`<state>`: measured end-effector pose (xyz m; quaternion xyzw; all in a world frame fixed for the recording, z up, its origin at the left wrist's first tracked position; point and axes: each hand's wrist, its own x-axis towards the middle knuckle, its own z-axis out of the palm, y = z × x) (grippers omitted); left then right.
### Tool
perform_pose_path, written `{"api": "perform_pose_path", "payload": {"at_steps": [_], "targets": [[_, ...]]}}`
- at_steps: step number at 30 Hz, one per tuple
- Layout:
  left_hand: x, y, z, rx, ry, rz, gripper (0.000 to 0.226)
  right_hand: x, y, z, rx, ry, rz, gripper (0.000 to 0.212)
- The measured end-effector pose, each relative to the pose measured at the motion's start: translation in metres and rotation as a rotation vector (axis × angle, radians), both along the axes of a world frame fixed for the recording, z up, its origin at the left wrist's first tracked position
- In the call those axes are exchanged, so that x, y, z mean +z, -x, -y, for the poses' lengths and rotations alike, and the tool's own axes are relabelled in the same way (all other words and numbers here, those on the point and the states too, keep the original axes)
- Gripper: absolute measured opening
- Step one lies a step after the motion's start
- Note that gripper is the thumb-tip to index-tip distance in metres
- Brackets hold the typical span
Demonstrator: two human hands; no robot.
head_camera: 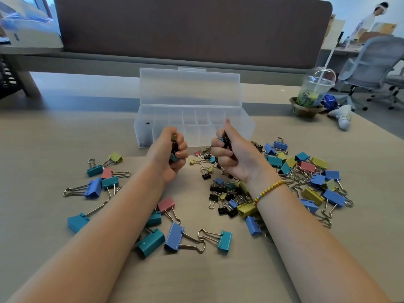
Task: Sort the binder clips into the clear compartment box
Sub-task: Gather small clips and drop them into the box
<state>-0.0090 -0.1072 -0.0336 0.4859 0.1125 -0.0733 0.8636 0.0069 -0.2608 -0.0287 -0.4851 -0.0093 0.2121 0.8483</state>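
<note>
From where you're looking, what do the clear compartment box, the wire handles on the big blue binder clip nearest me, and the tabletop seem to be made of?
Clear compartment box: frosted, translucent plastic; the dividers show hazily through its walls.
Big blue binder clip: its looped wire handles look like bare, shiny metal with bright glints; the body looks like painted sheet metal.
Tabletop: matte beige, likely laminate; no grain is visible.

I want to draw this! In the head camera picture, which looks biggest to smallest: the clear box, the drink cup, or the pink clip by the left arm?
1. Clear box
2. Drink cup
3. Pink clip

The cup sits farther away, so its true size is unsure.
</note>
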Motion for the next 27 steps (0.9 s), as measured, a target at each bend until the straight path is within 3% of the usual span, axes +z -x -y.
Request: {"api": "perform_pose_path", "payload": {"at_steps": [3,5,7,11,13,16,18,27], "targets": [[-0.002,-0.002,0.001,0.039,-0.003,-0.028,0.029,-0.002,-0.002,-0.003,-0.118,0.027,-0.088,0.029],[-0.003,-0.003,0.001,0.035,-0.184,0.012,0.025,-0.002,-0.002,-0.003,-0.156,0.060,-0.083,0.022],[-0.002,-0.002,0.001,-0.014,-0.568,0.121,0.029,-0.002,-0.003,-0.002,-0.154,0.137,-0.040,0.019],[-0.008,-0.002,-0.004,-0.128,-1.635,0.421,0.033,-0.001,-0.006,0.003,-0.141,0.514,0.116,0.030],[-0.010,-0.001,-0.004,-0.261,-1.861,0.461,0.036,0.003,-0.003,0.006,-0.055,0.879,0.245,0.028],[-0.011,0.000,-0.002,-0.385,-1.998,0.496,0.038,0.009,0.006,0.005,0.200,1.427,0.478,0.019],[-0.011,-0.002,-0.001,-0.399,-2.070,0.532,0.035,0.008,0.010,0.000,0.313,1.602,0.560,0.021],[-0.010,-0.001,0.004,-0.500,-2.135,0.441,0.032,-0.002,0.012,-0.008,0.387,1.812,0.666,0.028]]}}
